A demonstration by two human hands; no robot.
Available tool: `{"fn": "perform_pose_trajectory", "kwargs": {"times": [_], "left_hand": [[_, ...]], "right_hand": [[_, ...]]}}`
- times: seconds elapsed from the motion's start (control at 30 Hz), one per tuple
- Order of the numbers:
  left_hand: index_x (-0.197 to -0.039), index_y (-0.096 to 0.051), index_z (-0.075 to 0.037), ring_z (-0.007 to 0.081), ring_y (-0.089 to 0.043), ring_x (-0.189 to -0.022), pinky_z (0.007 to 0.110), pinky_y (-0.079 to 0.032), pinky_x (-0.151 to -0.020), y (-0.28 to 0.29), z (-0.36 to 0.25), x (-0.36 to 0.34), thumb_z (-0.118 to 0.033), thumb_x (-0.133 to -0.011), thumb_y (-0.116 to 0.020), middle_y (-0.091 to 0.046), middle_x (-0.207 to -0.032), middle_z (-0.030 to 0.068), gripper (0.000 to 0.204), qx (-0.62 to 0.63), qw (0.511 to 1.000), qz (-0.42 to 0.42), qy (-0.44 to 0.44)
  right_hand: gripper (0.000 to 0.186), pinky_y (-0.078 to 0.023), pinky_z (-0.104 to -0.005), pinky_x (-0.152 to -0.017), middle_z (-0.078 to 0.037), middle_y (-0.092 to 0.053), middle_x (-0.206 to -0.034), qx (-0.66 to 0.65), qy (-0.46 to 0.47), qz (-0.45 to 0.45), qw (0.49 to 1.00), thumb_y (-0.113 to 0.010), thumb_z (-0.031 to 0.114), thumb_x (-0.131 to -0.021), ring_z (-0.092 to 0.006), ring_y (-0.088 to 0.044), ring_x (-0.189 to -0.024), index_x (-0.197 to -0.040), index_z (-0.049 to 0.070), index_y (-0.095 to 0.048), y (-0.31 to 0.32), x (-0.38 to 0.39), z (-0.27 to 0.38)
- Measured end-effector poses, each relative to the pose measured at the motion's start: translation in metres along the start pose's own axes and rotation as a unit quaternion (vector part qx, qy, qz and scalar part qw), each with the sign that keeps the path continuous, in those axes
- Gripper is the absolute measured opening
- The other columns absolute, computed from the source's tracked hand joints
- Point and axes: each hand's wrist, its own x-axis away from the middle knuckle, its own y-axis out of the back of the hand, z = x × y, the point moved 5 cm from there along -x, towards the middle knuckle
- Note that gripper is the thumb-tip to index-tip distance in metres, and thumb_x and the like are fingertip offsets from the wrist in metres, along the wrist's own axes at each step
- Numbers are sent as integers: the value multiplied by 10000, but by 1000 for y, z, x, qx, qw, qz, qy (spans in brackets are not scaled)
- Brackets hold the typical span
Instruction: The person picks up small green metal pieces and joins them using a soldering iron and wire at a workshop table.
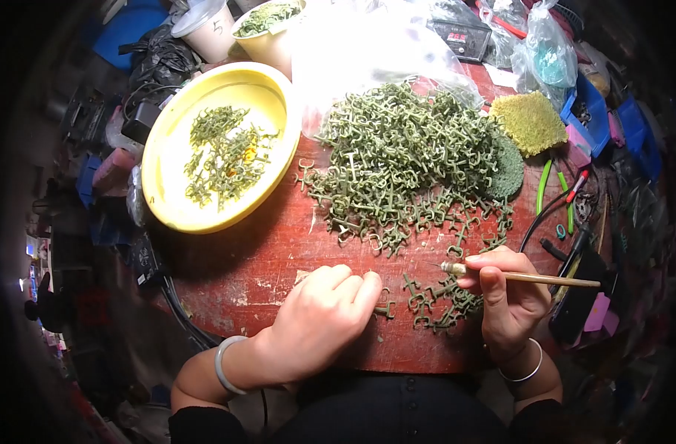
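My right hand (504, 292) grips a thin wooden-handled needle tool (564, 280) between thumb and fingers. Its fine tip points left, over the red tabletop. My left hand (327, 314) is closed, knuckles up, its fingertips hidden. A small green branched piece (385, 309) shows just beside its index finger; whether the fingers hold it I cannot tell. Between my hands lies a small group of similar green pieces (427, 305). Beyond them rises a large heap of green branched pieces (412, 148), with loose ones along its near edge.
A yellow basin (164, 203) holding more green pieces stands at left on the red table (227, 277). Right of the heap are a yellow sponge-like pad (529, 122), a round green pad (505, 169), green-handled pliers (543, 186) and blue trays (590, 111). Tubs (207, 33) line the back.
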Motion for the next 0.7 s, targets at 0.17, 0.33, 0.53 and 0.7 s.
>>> {"fn": "perform_pose_trajectory", "kwargs": {"times": [0.17, 0.33, 0.53, 0.7], "left_hand": [[-1111, -661, 59, 310, -681, -835, 391, -558, -782, 3, 14, 3, 8, -841, -681, -683, -871, 155, 276, 72, 997, -30, 5], [-1061, -698, -10, 325, -711, -812, 392, -574, -712, 4, 33, 12, 10, -870, -765, -718, -903, 150, 203, 129, 981, -123, 76], [-1056, -727, -3, 270, -739, -871, 353, -590, -758, 2, 35, 25, 69, -840, -786, -755, -956, 130, 234, 223, 954, -169, 111], [-1100, -701, 23, 326, -707, -885, 406, -565, -779, -10, 24, 22, 38, -836, -780, -721, -934, 142, 276, 229, 960, -156, 36]], "right_hand": [[138, -592, -271, -717, -153, -726, -979, 0, 1, -8, 1000, -651, 16, -1035, -169, -732, -806, -1098, -98, -697, -1, 0, -2], [146, -603, -268, -736, -152, -724, -982, -6, -10, -11, 1000, -646, 23, -1040, -169, -734, -817, -1108, -97, -693, -1, -1, -4], [145, -608, -267, -749, -151, -717, -978, -16, -20, -13, 1000, -638, 18, -1043, -169, -736, -829, -1113, -99, -689, 0, 0, -6], [122, -597, -271, -732, -154, -721, -980, -33, -38, -25, 998, -656, 1, -1028, -167, -729, -820, -1087, -97, -699, -3, 1, -8]]}}
